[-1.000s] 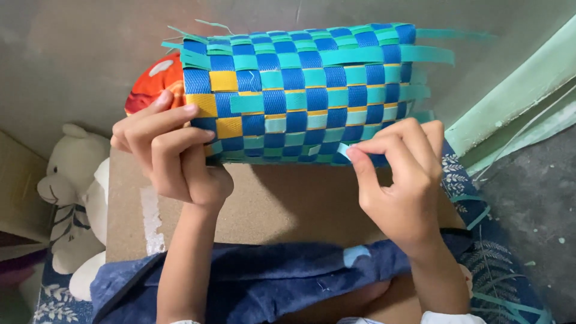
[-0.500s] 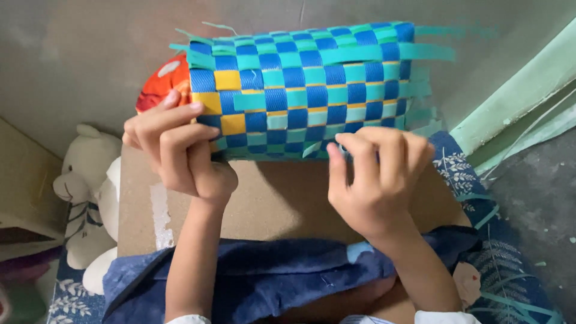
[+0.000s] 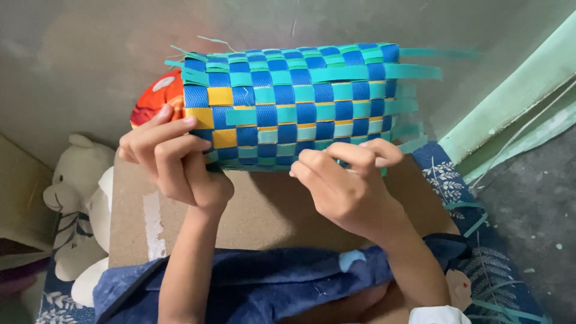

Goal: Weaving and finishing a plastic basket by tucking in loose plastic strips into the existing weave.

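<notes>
We see one woven basket (image 3: 294, 105) of blue, teal and yellow strips, lying on its side above one brown board (image 3: 264, 216). Our left hand (image 3: 171, 156) grips its left end; our right hand (image 3: 345, 180) pinches its lower edge, having shifted leftward since earlier. One plush toy (image 3: 75, 204) sits left.
</notes>
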